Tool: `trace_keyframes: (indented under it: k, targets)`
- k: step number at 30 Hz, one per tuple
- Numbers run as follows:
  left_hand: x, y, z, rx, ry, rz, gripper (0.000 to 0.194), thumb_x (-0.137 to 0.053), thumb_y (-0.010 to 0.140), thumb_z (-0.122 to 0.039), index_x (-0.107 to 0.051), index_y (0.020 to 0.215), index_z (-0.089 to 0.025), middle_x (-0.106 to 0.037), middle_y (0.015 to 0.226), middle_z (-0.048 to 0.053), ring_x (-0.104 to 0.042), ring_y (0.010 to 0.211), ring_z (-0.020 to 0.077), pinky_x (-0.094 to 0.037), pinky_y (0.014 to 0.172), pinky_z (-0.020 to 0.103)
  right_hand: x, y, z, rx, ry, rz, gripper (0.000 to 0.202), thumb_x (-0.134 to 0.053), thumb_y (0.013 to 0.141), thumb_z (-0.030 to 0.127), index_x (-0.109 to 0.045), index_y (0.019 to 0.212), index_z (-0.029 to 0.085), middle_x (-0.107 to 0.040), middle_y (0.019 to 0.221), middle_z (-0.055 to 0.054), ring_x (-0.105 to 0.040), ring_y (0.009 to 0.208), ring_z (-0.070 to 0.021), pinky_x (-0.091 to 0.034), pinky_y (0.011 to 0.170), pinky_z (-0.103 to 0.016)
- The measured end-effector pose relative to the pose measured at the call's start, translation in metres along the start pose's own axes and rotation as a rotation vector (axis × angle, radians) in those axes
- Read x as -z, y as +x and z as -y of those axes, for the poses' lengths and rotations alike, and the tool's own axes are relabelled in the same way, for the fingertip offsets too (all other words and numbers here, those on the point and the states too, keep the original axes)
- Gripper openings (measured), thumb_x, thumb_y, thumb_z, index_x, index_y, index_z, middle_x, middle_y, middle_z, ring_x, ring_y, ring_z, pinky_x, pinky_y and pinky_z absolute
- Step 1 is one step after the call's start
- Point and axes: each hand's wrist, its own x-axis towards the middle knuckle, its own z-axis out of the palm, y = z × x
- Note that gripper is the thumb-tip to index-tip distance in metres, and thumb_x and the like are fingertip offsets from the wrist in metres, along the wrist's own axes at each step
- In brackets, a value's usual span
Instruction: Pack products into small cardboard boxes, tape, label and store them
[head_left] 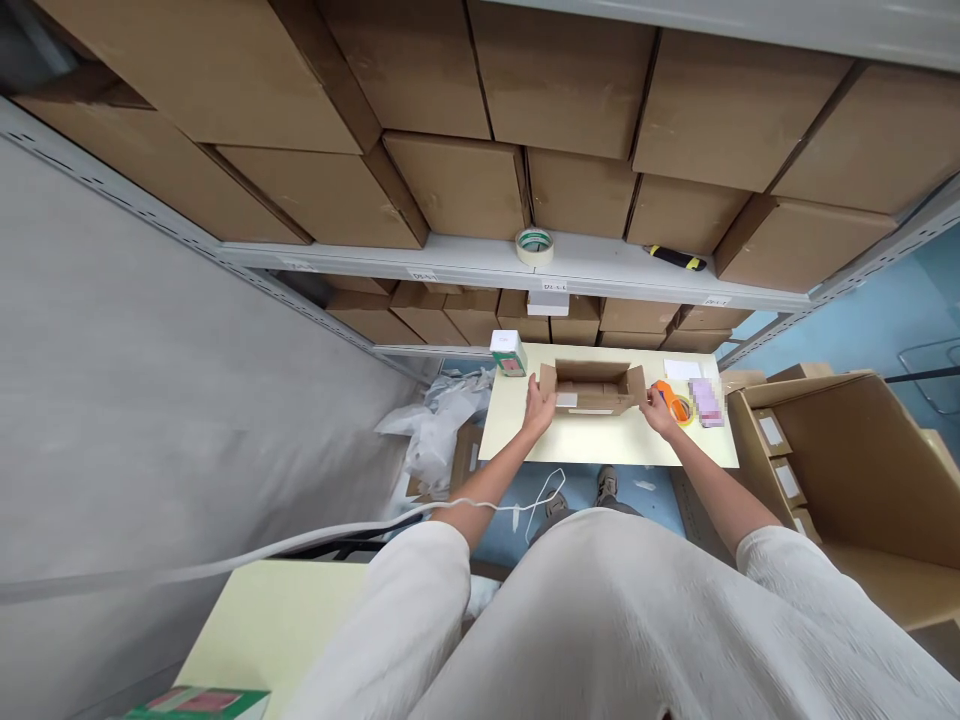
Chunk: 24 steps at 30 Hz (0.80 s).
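Note:
A small brown cardboard box (592, 402) sits on the pale yellow table in front of me, its top open and its end flaps standing out to the sides. My left hand (537, 408) grips its left end, thumb up along the flap. At the other end, my right hand (658, 412) pinches the right flap with closed fingers. Just beyond that hand lies an orange tape dispenser (670, 398) with a roll of yellow tape (682, 409). To the left of the box stands a small white and green carton (508, 354).
Shelves of cardboard boxes (457, 185) rise behind the table (600, 440). One shelf holds a tape roll (535, 246) and a yellow-black utility knife (677, 258). A large open carton (862, 470) stands right. A white cable (315, 535) crosses left, near plastic bags (442, 425).

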Motion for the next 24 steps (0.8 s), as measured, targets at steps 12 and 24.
trace_keyframes:
  k: [12,24]
  targets:
    - [0.012,0.027,-0.051,-0.31,0.247,0.071,0.029,-0.048,0.108,-0.024,-0.075,0.118,-0.022,-0.078,0.122,0.01,-0.07,0.119,0.0298,-0.055,0.106,0.043,0.009,0.006,0.071,0.495,-0.387,-0.015,0.031,-0.047,0.1,0.028,-0.073,0.114,0.024,-0.072,0.119,-0.012,-0.066,0.112,-0.0278,-0.055,0.101,-0.043]
    - [0.013,0.03,-0.012,-0.252,0.308,0.321,0.072,-0.075,0.082,-0.023,-0.061,0.153,-0.018,-0.06,0.156,0.016,-0.055,0.147,0.0353,-0.045,0.125,0.049,0.009,0.02,0.049,0.304,-0.575,0.205,0.052,-0.056,0.104,0.029,-0.06,0.155,0.021,-0.067,0.148,-0.015,-0.07,0.123,-0.0275,-0.054,0.11,-0.041]
